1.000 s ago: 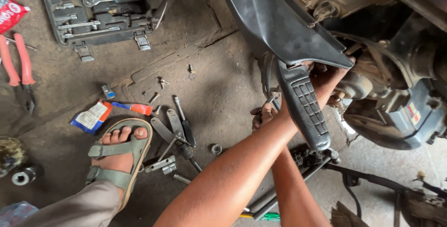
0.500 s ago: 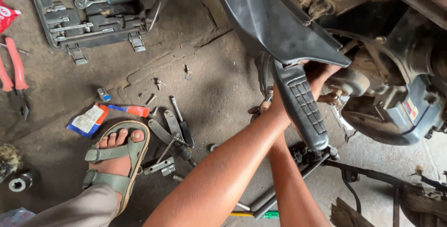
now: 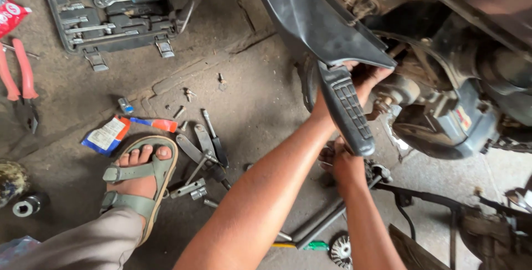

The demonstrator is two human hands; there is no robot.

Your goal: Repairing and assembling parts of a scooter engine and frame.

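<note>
My left hand [image 3: 370, 76] reaches up under the edge of a black plastic body panel [image 3: 310, 15] of a motorbike, its fingers curled against the engine side beside a round metal part [image 3: 400, 88]. What it grips is hidden. A black ribbed footrest [image 3: 348, 112] hangs in front of that wrist. Lower down, my right hand [image 3: 344, 166] sits behind the tip of the footrest. It is closed around a small metal piece, next to dark metal bars [image 3: 321, 223].
An open grey socket set case [image 3: 108, 9] lies at the top left and red-handled pliers [image 3: 22, 81] at the left edge. Loose wrenches and bolts [image 3: 205, 148] lie beside my sandalled foot [image 3: 138, 176]. The engine [image 3: 454, 120] fills the right.
My left hand has edged up under the panel. My right hand has dropped a little lower and to the right, behind the footrest tip.
</note>
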